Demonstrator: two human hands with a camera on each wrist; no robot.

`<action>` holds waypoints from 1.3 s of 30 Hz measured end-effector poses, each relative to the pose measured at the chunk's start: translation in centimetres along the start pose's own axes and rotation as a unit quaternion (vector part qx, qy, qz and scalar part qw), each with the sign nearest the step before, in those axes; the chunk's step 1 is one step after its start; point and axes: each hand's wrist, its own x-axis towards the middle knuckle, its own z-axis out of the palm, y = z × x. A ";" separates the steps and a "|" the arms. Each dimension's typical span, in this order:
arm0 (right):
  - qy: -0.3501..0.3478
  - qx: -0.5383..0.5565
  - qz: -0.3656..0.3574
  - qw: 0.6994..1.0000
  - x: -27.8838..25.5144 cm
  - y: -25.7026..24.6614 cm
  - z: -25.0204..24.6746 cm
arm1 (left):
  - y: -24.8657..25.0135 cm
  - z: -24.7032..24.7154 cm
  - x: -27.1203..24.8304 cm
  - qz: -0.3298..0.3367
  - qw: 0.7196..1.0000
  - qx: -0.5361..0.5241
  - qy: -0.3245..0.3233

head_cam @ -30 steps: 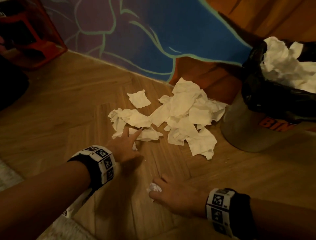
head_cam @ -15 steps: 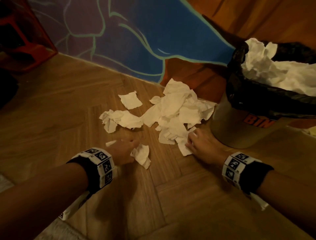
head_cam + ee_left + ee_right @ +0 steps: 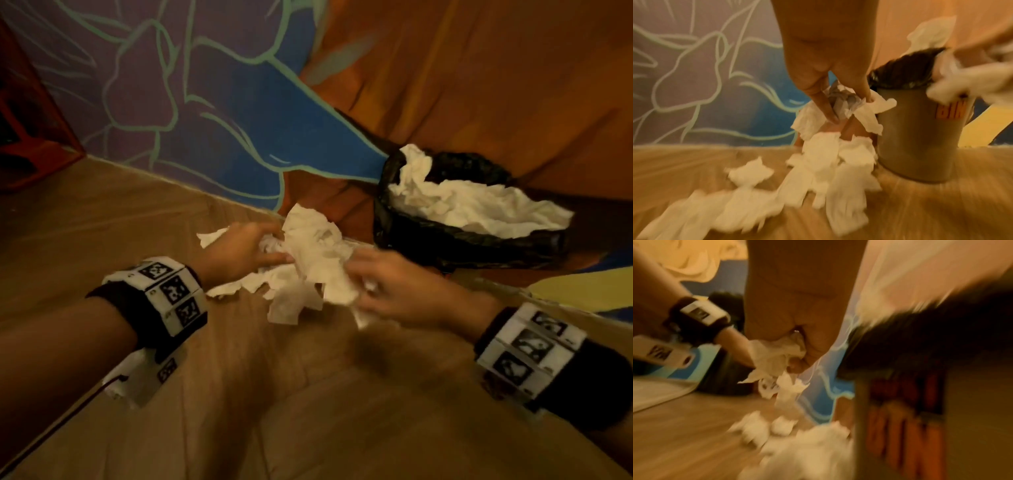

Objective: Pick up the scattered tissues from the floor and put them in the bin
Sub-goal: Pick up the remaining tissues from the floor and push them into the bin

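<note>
While the scene is lit dimly and warmly, a wooden floor (image 3: 308, 411) in a herringbone pattern is seen filling the lower half of the head view. At 12 o'clock it is met by a painted wall (image 3: 212, 113), purple and blue with pale green outlines, and by orange paintwork toward 1 o'clock. A red crate (image 3: 30, 137) is glimpsed at 10 o'clock against the edge of the view.

The bin (image 3: 462, 240) is stood at 2 o'clock, close to the wall; it is lined with a black bag (image 3: 445, 233) and is seen heaped with white tissue already. Orange lettering on its grey side is shown in the left wrist view (image 3: 949, 110).

The tissues (image 3: 308, 260) are gathered in a crumpled mass near the centre, just at 9 o'clock of the bin, between the two hands. Some are lifted, while others are left lying on the floor (image 3: 818, 178) beneath, blurred.

The left hand (image 3: 239, 250) is reached in from 8 o'clock, palm down, and a bunch of tissue is pinched between its thumb and fingers (image 3: 822, 100). The right hand (image 3: 394, 284) is brought in from 4 o'clock, and its fingers are curled tightly round a wad of tissue (image 3: 781, 353), with loose ends hung below the fist. A marker-patterned wristband (image 3: 164, 294) is worn on each forearm over a dark cuff.
</note>
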 end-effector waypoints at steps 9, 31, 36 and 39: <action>0.290 -0.042 0.241 0.925 -3.3 9.1 -12.0 | 11.8 -2.5 3.2 0.070 0.979 -0.044 0.186; 0.187 0.139 0.182 0.955 -5.6 12.2 -12.5 | 21.6 3.3 9.4 0.100 0.991 0.085 0.038; 0.037 0.061 0.229 0.971 -5.2 11.0 -12.4 | 22.1 3.4 11.1 0.163 0.982 0.063 -0.069; -0.052 0.008 0.264 0.963 -3.5 11.1 -12.3 | 20.5 1.1 12.3 0.145 0.983 0.008 -0.110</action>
